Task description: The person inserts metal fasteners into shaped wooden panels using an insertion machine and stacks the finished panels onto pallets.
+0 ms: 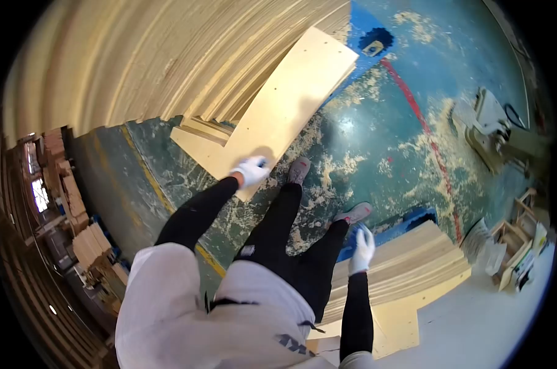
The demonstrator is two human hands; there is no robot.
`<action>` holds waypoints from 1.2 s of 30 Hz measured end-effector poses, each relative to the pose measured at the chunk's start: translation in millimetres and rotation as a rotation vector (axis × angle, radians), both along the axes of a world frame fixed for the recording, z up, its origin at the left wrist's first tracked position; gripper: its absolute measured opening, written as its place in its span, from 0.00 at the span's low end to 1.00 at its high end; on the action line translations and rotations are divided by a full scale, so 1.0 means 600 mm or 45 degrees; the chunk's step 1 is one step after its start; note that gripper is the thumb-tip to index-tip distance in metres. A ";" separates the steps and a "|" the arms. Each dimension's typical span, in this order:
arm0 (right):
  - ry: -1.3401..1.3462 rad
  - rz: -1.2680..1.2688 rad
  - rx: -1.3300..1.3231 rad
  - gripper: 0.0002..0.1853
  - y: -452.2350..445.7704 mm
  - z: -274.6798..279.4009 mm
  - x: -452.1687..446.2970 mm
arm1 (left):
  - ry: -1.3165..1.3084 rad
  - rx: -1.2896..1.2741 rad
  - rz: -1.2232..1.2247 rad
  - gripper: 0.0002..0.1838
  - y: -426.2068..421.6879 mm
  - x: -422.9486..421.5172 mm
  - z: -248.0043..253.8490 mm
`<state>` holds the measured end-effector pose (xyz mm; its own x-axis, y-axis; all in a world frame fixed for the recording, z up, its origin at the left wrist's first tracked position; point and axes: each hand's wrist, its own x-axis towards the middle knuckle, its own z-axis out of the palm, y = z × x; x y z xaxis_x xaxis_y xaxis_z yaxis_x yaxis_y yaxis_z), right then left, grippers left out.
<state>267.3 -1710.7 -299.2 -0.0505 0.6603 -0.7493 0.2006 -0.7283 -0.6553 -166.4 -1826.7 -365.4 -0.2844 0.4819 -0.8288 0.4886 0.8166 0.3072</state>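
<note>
My left hand [251, 171], in a white glove with a blue patch, is over the lower end of an L-shaped pale wooden panel [284, 98]. Its fingers are loosely bent and apart, and nothing shows in them. Whether it touches the panel I cannot tell. The panel lies on top of a stack of similar boards [214, 130]. On the other side, my right hand [362, 249], gloved the same way, hangs beside a second stack of boards [401, 264]. Its fingers are extended, with no object seen in them.
Tall rows of boards [143, 55] fill the upper left. Blue pallet parts [364, 46] stick out beyond the panel, and another blue pallet [408, 221] edges the second stack. Sawdust covers the green floor [352, 147]. A machine [494, 135] and wooden crates [515, 240] stand at right.
</note>
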 end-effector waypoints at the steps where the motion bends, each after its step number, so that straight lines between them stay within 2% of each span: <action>1: 0.060 0.101 -0.086 0.15 0.008 -0.028 -0.081 | 0.082 -0.034 0.059 0.28 -0.024 -0.063 -0.033; 2: -0.022 0.387 -0.010 0.17 0.004 -0.077 -0.139 | 0.165 -0.024 0.124 0.30 -0.054 -0.115 -0.074; 3: -0.024 0.561 -0.017 0.20 -0.001 -0.118 -0.198 | 0.227 -0.076 0.052 0.34 -0.059 -0.163 -0.096; 5: 0.062 0.523 -0.159 0.23 -0.030 -0.188 -0.308 | 0.454 0.045 0.206 0.41 -0.084 -0.239 -0.165; 6: 0.081 0.453 -0.298 0.28 -0.051 -0.241 -0.341 | 0.364 0.020 0.413 0.43 -0.079 -0.231 -0.187; 7: 0.089 0.395 -0.290 0.34 -0.063 -0.269 -0.386 | 0.267 -0.012 0.617 0.44 -0.082 -0.200 -0.204; 8: 0.112 0.285 -0.319 0.40 -0.085 -0.309 -0.415 | 0.658 0.154 0.424 0.48 -0.101 -0.143 -0.218; 9: 0.116 0.255 -0.321 0.44 -0.097 -0.326 -0.444 | 0.565 0.200 0.570 0.52 -0.106 -0.126 -0.224; 11: 0.342 0.107 -0.486 0.42 -0.123 -0.358 -0.483 | 0.359 0.097 0.563 0.53 -0.102 -0.106 -0.193; 12: 0.300 0.112 -0.552 0.36 -0.111 -0.314 -0.515 | 0.325 0.108 0.496 0.54 -0.114 -0.083 -0.182; 13: 0.133 0.111 -0.346 0.29 -0.121 -0.318 -0.522 | 0.299 0.130 0.429 0.54 -0.118 -0.064 -0.172; 15: 0.128 0.040 -0.427 0.27 -0.104 -0.297 -0.503 | 0.250 0.169 0.398 0.54 -0.112 -0.052 -0.145; 17: -0.159 0.252 -0.218 0.21 -0.106 -0.267 -0.487 | 0.185 0.180 0.472 0.53 -0.099 -0.040 -0.110; 20: -0.419 0.470 -0.147 0.14 -0.077 -0.186 -0.499 | 0.142 0.163 0.501 0.47 -0.098 -0.050 -0.054; 22: -0.291 0.382 -0.133 0.12 -0.077 -0.156 -0.507 | 0.107 0.134 0.549 0.42 -0.106 -0.048 0.008; 24: -0.194 0.313 -0.106 0.12 -0.080 -0.137 -0.507 | 0.246 0.144 0.711 0.42 -0.111 -0.010 0.094; 25: -0.079 0.257 -0.086 0.11 -0.072 -0.109 -0.514 | 0.455 0.132 0.667 0.43 -0.134 0.017 0.112; 27: -0.086 0.323 -0.135 0.16 -0.059 -0.084 -0.517 | 0.675 -0.154 0.882 0.49 -0.171 0.080 0.151; 28: -0.067 0.390 -0.137 0.17 -0.044 -0.059 -0.516 | 0.970 -0.307 0.834 0.45 -0.199 0.120 0.153; 29: -0.006 0.324 -0.131 0.19 -0.037 -0.047 -0.519 | 0.643 -0.203 1.414 0.41 -0.203 0.140 0.178; 31: -0.161 0.676 -0.064 0.20 0.028 0.032 -0.543 | -0.187 0.140 2.477 0.34 -0.187 0.178 0.245; 32: 0.037 0.564 -0.080 0.23 0.045 0.054 -0.551 | -0.414 0.378 2.584 0.24 -0.179 0.190 0.262; 33: 0.163 0.592 0.021 0.18 0.063 0.057 -0.560 | -0.390 0.588 2.602 0.20 -0.187 0.196 0.260; 35: 0.253 0.659 0.231 0.17 0.126 0.106 -0.557 | -0.402 0.755 2.541 0.20 -0.142 0.219 0.310; 36: 0.409 0.515 0.112 0.16 0.149 0.152 -0.534 | -0.379 0.801 2.479 0.20 -0.115 0.237 0.345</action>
<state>-53.3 -1621.3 -208.1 -0.5325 0.6004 -0.5966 0.2335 -0.5733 -0.7854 -24.2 -1895.6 -158.2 -0.5791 -0.0443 -0.8141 -0.8039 -0.1353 0.5792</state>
